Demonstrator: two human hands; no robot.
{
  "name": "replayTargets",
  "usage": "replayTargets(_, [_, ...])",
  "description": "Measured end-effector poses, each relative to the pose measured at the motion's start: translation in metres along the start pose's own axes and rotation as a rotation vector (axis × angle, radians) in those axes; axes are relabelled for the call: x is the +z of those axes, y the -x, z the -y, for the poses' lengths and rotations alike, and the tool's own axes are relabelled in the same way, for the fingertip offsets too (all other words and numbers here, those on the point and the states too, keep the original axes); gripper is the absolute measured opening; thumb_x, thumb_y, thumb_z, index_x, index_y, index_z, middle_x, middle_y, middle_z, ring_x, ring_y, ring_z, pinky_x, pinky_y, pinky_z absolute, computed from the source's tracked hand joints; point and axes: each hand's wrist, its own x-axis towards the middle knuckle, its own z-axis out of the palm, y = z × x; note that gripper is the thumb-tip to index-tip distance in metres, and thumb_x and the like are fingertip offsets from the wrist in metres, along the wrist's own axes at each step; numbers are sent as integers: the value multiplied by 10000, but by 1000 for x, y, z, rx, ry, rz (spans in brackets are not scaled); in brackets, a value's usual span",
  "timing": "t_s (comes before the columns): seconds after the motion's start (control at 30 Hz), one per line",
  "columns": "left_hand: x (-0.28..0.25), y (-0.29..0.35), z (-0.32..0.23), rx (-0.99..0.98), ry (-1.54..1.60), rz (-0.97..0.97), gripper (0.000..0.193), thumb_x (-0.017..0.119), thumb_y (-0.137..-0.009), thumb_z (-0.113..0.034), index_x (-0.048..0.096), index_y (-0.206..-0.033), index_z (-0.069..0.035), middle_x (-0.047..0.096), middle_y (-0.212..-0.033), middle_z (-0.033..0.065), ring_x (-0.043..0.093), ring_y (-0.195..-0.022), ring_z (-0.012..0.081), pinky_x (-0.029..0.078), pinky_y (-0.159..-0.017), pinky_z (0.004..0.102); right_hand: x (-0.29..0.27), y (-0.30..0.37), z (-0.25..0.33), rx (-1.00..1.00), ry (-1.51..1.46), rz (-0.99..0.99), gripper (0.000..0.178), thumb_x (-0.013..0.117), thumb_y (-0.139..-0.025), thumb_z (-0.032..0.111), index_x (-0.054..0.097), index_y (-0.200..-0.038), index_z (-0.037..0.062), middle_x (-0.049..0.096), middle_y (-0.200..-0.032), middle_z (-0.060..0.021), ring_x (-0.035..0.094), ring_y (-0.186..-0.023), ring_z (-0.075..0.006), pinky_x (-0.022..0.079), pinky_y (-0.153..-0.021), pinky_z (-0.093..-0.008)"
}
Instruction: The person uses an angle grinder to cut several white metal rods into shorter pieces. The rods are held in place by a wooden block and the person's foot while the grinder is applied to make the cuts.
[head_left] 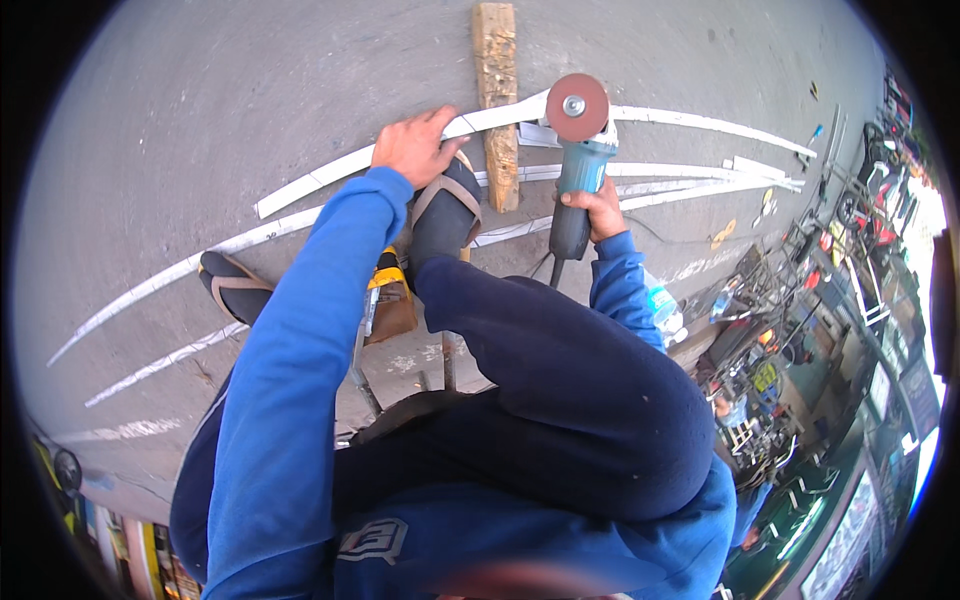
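My right hand [598,208] is wrapped round the body of a teal and black angle grinder [582,170], held upright with its cord hanging below. Its reddish-brown disc [592,97] is over a long white strip [325,174]; whether it touches the strip cannot be made out. My left hand [412,148] grips this strip left of a rough wooden block [497,70], which lies crosswise beneath it. The toe of my sandalled foot [447,212] is close by the left hand, at the strip. Past the grinder, the white length [700,120] runs on to the right.
More long white strips [150,296] lie on the grey ground to both sides. A yellow and brown tool pouch [392,300] is by my legs. At my right stands a plastic bottle [662,305]. Metal parts and clutter [770,370] crowd the far right.
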Motion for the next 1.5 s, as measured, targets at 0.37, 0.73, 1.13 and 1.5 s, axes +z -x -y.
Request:
replayTargets(0.37, [-29,-33,0,-146,-55,150,521,617,-911,-552,711,-1034,-54,699,-924,205,664,-892,391,510,-787,492,37,35,39,-177,869,-618,617,816,-591,207,572,-1110,-22,693,-952,-220,685,-881,-382,546,-789,-444])
replayTargets(0.73, [-20,-26,2,-231,45,14,520,673,-863,-571,727,-968,-65,714,-869,194,683,-861,388,529,-775,490,32,23,69,-237,1273,-540,645,775,-654,143,514,-1236,56,637,-1127,-186,644,-999,-412,529,-854,-492])
replayTargets(1.13, [-22,-25,4,-239,87,46,502,675,-863,-558,723,-997,-77,714,-888,183,682,-879,376,526,-779,479,10,44,64,-126,1330,-559,647,776,-652,150,522,-1243,75,642,-1131,-147,655,-992,-392,541,-831,-486])
replayTargets(1.5, [-52,11,32,-52,-289,133,297,655,-908,-370,678,-1063,-118,696,-948,141,672,-917,366,545,-768,486,14,32,53,-25,639,-496,562,824,-587,198,610,-1053,-33,699,-961,-164,683,-878,-267,535,-816,-375])
